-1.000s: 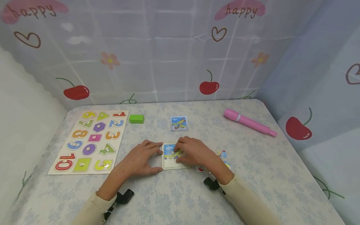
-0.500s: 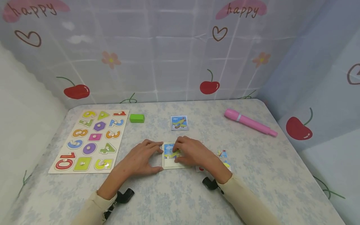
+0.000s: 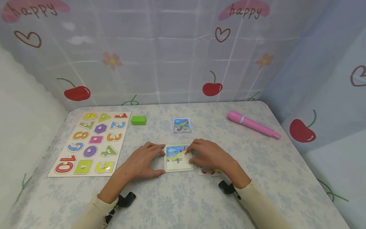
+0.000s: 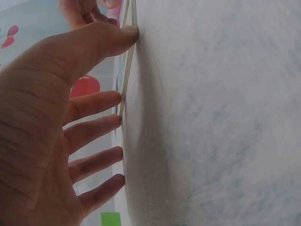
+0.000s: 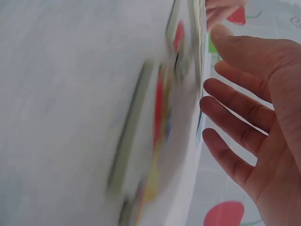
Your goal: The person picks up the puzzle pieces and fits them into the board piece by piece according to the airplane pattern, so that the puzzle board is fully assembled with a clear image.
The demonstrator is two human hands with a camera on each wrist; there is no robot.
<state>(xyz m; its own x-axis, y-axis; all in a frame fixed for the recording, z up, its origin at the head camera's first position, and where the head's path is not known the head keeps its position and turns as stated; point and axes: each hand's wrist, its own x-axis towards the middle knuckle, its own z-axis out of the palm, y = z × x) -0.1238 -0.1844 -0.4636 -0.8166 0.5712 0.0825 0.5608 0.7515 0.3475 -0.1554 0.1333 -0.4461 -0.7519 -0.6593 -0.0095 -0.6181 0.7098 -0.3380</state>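
Note:
A small white jigsaw board (image 3: 179, 167) lies between the two hands, partly filled with pieces showing a yellow plane (image 3: 172, 156) on blue sky. My left hand (image 3: 143, 160) rests at its left edge; in the left wrist view the thumb and some fingertips touch the board's rim (image 4: 126, 75), fingers fairly straight. My right hand (image 3: 210, 154) is at the board's right side, its fingertips by a piece with a red tail (image 3: 183, 149). In the right wrist view those fingers are spread, nothing visible between them. Loose jigsaw pieces (image 3: 202, 172), partly hidden, lie beneath the right hand.
A plane picture card (image 3: 182, 125) lies behind the board. To the left are a green block (image 3: 138, 120) and a number-and-shape peg board (image 3: 98, 165). A pink pen-shaped object (image 3: 254, 125) lies back right. A printed curtain hangs behind the table.
My right hand has shifted right, off the middle of the jigsaw board, uncovering more of the plane with its red tail. My left hand has stayed at the left edge.

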